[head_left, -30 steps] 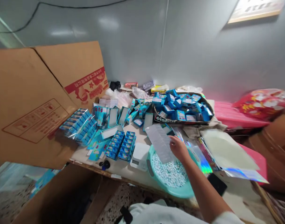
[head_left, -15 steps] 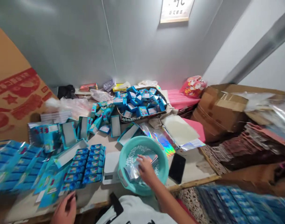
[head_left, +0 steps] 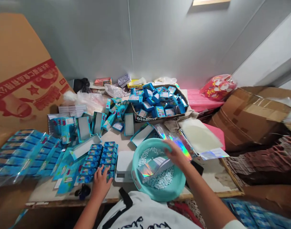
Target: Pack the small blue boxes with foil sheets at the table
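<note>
1. On the far left I see one big brown carton [head_left: 18,76] with red print, leaning against the grey wall.
2. In front of it lie wrapped rows of blue packets [head_left: 18,152]; they are too blurred for me to count.
3. Near the table edge sits a block of small blue boxes [head_left: 100,157] in two columns, roughly seven to a column.
4. My left hand [head_left: 101,184] lies flat with fingers spread on the near end of that block, touching the nearest boxes; it pinches nothing.
5. One white scale [head_left: 123,165] stands just right of the block, touching the basin.
6. One teal basin [head_left: 159,195] sits at the near edge, holding a heap of small white pellets [head_left: 163,179], far too many to count.
7. One shiny holographic pouch [head_left: 152,167] lies tilted on the pellets inside the basin.
8. My right hand [head_left: 176,154] is over the basin's far rim, fingers bent onto the pouch's right end; I cannot tell whether they pinch it.
9. Farther back, one tray [head_left: 145,118] is heaped with loose blue boxes.
10. One white sheet [head_left: 199,136] lies right of the basin.
11. On the far right stands one brown cardboard box [head_left: 245,117].
</note>
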{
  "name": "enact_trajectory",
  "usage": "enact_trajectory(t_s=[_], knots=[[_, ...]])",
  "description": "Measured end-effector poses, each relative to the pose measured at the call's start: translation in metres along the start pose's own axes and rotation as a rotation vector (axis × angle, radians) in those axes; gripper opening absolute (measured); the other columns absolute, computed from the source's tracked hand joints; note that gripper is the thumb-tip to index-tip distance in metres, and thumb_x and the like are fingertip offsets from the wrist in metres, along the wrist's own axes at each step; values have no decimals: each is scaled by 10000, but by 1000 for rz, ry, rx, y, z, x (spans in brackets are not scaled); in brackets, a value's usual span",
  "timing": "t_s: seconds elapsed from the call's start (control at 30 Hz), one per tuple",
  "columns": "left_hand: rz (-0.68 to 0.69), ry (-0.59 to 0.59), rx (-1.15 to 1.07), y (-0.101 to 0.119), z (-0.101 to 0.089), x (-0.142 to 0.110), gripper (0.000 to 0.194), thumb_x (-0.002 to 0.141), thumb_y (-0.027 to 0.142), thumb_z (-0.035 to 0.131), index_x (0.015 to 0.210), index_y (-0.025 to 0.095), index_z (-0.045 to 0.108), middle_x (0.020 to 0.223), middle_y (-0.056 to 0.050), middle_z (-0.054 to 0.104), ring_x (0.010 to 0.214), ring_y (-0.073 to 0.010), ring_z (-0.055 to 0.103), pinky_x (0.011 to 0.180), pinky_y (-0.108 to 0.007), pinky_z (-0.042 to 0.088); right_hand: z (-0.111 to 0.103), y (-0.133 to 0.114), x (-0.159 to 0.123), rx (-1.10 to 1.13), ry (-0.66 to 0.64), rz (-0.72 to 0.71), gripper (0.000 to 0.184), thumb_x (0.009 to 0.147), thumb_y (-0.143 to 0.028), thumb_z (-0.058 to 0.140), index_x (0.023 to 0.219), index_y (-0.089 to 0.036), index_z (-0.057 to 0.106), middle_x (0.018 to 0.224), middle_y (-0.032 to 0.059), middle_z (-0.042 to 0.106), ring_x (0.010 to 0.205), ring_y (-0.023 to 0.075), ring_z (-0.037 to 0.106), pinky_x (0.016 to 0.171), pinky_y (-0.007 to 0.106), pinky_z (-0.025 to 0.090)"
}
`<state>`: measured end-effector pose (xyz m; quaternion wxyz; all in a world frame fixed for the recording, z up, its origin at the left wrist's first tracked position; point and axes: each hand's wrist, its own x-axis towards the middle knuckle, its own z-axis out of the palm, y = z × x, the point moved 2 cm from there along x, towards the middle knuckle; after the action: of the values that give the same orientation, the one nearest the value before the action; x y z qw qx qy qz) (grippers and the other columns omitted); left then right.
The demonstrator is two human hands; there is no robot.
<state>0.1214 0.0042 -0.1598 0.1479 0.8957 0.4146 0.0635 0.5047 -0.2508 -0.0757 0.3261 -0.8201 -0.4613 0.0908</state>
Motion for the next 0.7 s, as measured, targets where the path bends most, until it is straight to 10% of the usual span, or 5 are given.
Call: enact_trajectory(t_s=[0.1, 0.2, 0.4, 0.57, 0.7], knots=[[-22, -12, -48, 2, -3, -7, 451, 854, 323, 570, 1276, 180, 639, 1451, -168, 482, 1390, -381, 412, 1136, -567, 374, 59, -40, -17, -158, -522, -189, 943, 604, -98, 664, 1490, -320, 425, 1592, 120, 360, 1464, 357, 307, 1178, 615, 212], [-28, -30, -230, 10, -13, -10, 415, 918, 418, 508, 1229, 184, 652, 1383, -143, 550, 1283, -298, 549, 1110, -483, 447, 93, -42, -27, -326, -681, -99, 1032, 562, -7, 666, 1515, -300, 394, 1630, 172, 268, 1489, 404, 237, 1162, 683, 118], [-1, 7, -550, 61, -73, -28, 301, 955, 410, 502, 1045, 233, 728, 1158, -78, 707, 1129, -223, 653, 1052, -379, 497, 67, -64, 0, -278, -599, -122, 507, 837, -10, 421, 1141, -266, 736, 1204, 84, 718, 1149, 271, 623, 1120, 545, 296], [-160, 50, -714, 110, -142, -27, 436, 954, 475, 510, 1272, 211, 649, 1331, -121, 654, 1274, -258, 581, 1110, -402, 442, 27, -143, 17, -106, -370, -360, 626, 811, -8, 445, 1326, -307, 639, 1390, 45, 623, 1301, 308, 514, 1083, 544, 330], [-233, -184, -954, 113, -173, -15, 642, 876, 532, 610, 1403, 167, 562, 1368, -153, 640, 1231, -318, 622, 1004, -419, 529, 34, -219, 4, 39, -314, -682, 533, 940, -137, 498, 1421, -364, 534, 1499, -1, 520, 1424, 294, 387, 1201, 568, 184]])
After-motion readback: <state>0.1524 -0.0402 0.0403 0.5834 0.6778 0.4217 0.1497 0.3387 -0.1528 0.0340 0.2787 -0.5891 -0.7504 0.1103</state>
